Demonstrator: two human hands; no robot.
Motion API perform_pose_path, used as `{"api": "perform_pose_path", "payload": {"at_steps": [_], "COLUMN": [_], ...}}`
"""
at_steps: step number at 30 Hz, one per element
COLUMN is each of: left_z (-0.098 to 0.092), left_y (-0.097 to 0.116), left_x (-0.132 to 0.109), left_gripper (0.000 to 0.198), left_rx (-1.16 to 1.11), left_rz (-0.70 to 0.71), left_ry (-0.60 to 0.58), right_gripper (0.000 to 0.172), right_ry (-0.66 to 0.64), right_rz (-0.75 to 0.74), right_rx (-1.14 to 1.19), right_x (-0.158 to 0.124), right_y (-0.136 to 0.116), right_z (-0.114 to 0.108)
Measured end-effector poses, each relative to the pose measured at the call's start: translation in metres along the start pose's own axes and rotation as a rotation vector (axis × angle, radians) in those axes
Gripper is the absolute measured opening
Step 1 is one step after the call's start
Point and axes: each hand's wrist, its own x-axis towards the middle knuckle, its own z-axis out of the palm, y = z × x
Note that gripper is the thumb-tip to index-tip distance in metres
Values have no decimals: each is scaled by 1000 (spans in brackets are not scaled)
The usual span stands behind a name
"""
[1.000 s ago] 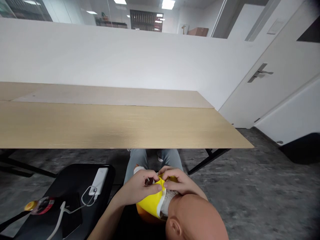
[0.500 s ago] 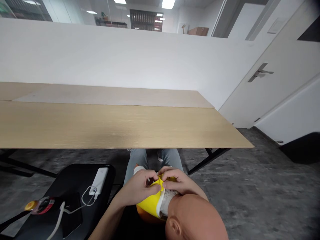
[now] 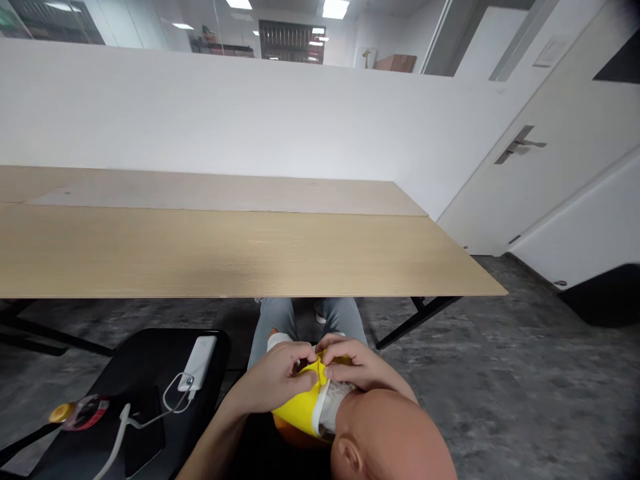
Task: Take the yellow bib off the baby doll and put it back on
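A baby doll lies on my lap with its bald head (image 3: 395, 437) toward me, dressed in a yellow garment (image 3: 300, 407) with a white trim at the neck. My left hand (image 3: 273, 380) pinches the yellow fabric at the doll's chest, fingers closed. Facing it, my right hand (image 3: 350, 363) also has its fingers pressed onto the same fold. The two hands meet fingertip to fingertip over the garment. What lies between the fingertips is too small to make out.
A long light wooden table (image 3: 240, 250) spans the view just beyond my knees. At my left a black stool (image 3: 150, 373) carries a white power bank (image 3: 200, 360) with a cable and a small yellow-capped bottle (image 3: 75, 413). A white door stands at the right.
Both hands have barely shifted, staying pinched on the yellow fabric; the fingertips have drawn slightly closer together.
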Motion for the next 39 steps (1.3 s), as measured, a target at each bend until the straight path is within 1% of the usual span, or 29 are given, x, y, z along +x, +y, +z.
{"api": "perform_pose_path", "payload": {"at_steps": [6, 12, 21, 30, 35, 39], "left_z": [0, -1, -1, -2, -4, -4], "left_y": [-2, -3, -3, -5, -4, -4], "left_x": [0, -1, -1, -1, -1, -1], "left_gripper": [8, 8, 8, 8, 10, 9], "left_rx": [-3, 16, 21, 14, 21, 8], "left_rz": [32, 40, 45, 68, 86, 83], "left_ry": [-21, -32, -44, -60, -84, -79], "right_gripper": [22, 22, 26, 23, 28, 27], "right_ry": [-8, -9, -17, -16, -15, -10], "right_rz": [25, 51, 46, 17, 51, 59], "right_rx": [-13, 11, -18, -9, -8, -2], "right_x": [0, 0, 0, 0, 0, 0], "right_y": [-2, -5, 0, -1, -4, -6], "right_z": [0, -1, -1, -1, -1, -1]}}
